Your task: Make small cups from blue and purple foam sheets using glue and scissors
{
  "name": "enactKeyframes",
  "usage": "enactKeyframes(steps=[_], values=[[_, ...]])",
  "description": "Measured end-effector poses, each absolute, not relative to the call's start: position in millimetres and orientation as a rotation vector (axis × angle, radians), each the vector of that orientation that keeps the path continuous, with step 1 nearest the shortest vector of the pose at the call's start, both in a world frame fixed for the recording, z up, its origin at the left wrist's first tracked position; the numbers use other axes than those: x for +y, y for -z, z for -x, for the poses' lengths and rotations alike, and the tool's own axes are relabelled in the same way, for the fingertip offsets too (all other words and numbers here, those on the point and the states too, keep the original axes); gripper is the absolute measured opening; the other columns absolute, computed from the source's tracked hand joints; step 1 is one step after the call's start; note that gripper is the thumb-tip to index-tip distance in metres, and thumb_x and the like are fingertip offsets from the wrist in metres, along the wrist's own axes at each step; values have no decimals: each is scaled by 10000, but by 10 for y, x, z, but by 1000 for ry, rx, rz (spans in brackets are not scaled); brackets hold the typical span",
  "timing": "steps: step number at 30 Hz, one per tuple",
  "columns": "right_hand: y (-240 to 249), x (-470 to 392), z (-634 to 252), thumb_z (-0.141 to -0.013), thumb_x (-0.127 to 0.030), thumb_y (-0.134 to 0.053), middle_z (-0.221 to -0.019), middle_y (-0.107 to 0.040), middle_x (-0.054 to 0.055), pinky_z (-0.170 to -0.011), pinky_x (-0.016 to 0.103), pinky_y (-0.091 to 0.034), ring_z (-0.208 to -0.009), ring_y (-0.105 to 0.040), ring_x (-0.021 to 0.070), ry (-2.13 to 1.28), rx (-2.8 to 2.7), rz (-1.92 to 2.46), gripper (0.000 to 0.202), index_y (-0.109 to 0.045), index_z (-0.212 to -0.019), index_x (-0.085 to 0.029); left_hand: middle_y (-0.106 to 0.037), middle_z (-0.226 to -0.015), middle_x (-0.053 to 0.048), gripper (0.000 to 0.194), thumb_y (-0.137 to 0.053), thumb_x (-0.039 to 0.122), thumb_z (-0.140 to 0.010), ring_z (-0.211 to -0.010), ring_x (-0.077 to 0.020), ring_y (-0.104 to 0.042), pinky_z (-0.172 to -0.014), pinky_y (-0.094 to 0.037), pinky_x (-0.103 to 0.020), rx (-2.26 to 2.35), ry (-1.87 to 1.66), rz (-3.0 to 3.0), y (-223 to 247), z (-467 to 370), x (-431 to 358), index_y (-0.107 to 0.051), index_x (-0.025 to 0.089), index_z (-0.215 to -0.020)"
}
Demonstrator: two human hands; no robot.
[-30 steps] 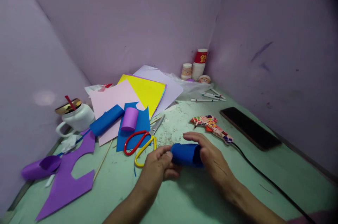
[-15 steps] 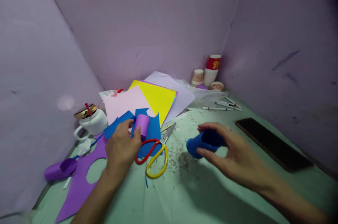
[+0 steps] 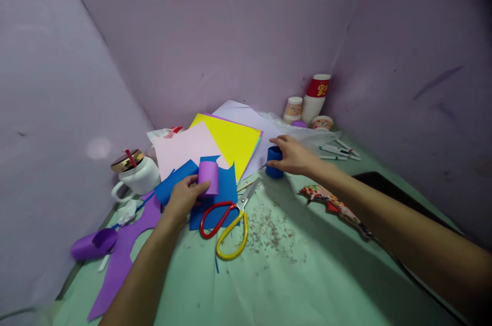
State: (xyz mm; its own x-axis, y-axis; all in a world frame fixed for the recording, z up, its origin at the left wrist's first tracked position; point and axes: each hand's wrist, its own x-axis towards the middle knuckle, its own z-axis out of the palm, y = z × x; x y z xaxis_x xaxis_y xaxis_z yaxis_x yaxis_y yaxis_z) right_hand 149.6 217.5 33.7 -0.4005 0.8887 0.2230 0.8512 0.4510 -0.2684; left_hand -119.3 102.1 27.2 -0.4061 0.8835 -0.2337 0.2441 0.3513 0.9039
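Note:
My left hand (image 3: pixel 186 197) is closed on a small purple paper tube (image 3: pixel 208 175), its thumb across the front. The tube stands over cut blue paper (image 3: pixel 226 194). Further right, my right hand (image 3: pixel 292 157) has its thumb and fingers around a blue paper tube (image 3: pixel 274 171), which is upright on the table, near the white sheets. Scissors (image 3: pixel 241 204) with one red and one yellow handle lie partly open between the hands. Under my right forearm is a floral-patterned, corded tool (image 3: pixel 336 205) that looks like a glue gun.
A white mug (image 3: pixel 140 177) and purple cut paper (image 3: pixel 126 259) are at left, beside a purple rolled piece (image 3: pixel 92 244). Yellow paper (image 3: pixel 234 141) and pink paper (image 3: pixel 186 149) lie behind. Paper cups (image 3: pixel 313 105), markers (image 3: pixel 338 150) and a black phone (image 3: pixel 378 182) are at right.
My right hand has carried the blue tube away from me and turned it upright. My left hand has taken hold of the purple tube. The floral tool has come into view.

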Motion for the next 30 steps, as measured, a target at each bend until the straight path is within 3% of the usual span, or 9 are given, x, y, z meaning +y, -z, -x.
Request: enactKeyframes(steps=[3, 9, 12, 15, 18, 21, 24, 30], values=[[-410, 2045, -1583, -742, -390, -655, -1344, -478, 232, -961, 539, -405, -1216, -464, 414, -64, -2280, 1469, 622, -527, -1281, -107, -688, -1046, -143, 437, -556, 328, -752, -948, -281, -662, -754, -542, -388, 1521, -1181, -819, -336, 1147, 878, -570, 123, -1138], [-382, 1757, -1691, -757, -319, -637, -1270, -549, 164, -971, 509, -429, -1179, -517, 339, -97, -2140, 1231, 457, -588, -1185, -165, -713, -923, -179, 415, -492, 252, -804, -813, -266, -696, -648, -568, -363, 1125, -1224, -592, -333, 1001, 737, -564, 40, -1154], [-330, 1551, -1651, -760, -269, -621, -1194, -603, 137, -964, 509, -435, -1131, -552, 310, -263, -1976, 1151, 350, -618, -1101, -190, -718, -919, -154, 449, -520, 242, -809, -839, -269, -696, -678, -573, -371, 1049, -1267, -556, -279, 931, 718, -528, 67, -1222], [-303, 1235, -1545, -763, -304, -629, -1102, -656, 107, -904, 470, -488, -1015, -616, 265, -728, -1751, 1126, 307, -616, -1053, -206, -712, -957, -132, 468, -604, 234, -772, -861, -273, -691, -738, -570, -390, 990, -1266, -577, -233, 859, 673, -546, 108, -1219], [-254, 911, -1408, -755, -357, -649, -1121, -645, 121, -891, 446, -505, -1025, -625, 249, -1312, -1535, 1036, 359, -582, -1067, -194, -695, -1025, -109, 517, -692, 277, -731, -876, -247, -679, -767, -556, -356, 999, -1229, -697, -184, 747, 599, -553, 147, -1211], [-172, 725, -1302, -691, -366, -732, -1181, -610, 142, -900, 438, -501, -1124, -577, 268, -1587, -1391, 928, 541, -521, -1156, -189, -660, -1134, -121, 619, -749, 348, -685, -989, -264, -645, -840, -524, -347, 1157, -1246, -974, -96, 580, 506, -523, 163, -1231], [-111, 692, -1271, -610, -333, -810, -1200, -599, 130, -892, 438, -504, -1107, -583, 276, -1668, -1350, 853, 668, -501, -1186, -197, -589, -1259, -128, 678, -762, 312, -671, -1128, -292, -574, -938, -469, -396, 1430, -1194, -1277, 25, 415, 406, -478, 207, -1277], [-80, 750, -1326, -612, -252, -808, -1042, -657, 56, -879, 398, -489, -972, -618, 235, -1600, -1510, 857, 497, -590, -1055, -194, -452, -1404, -159, 713, -698, 358, -741, -1261, -312, -466, -1030, -380, -450, 1563, -1019, -1467, 173, 318, 294, -380, 223, -1364]])
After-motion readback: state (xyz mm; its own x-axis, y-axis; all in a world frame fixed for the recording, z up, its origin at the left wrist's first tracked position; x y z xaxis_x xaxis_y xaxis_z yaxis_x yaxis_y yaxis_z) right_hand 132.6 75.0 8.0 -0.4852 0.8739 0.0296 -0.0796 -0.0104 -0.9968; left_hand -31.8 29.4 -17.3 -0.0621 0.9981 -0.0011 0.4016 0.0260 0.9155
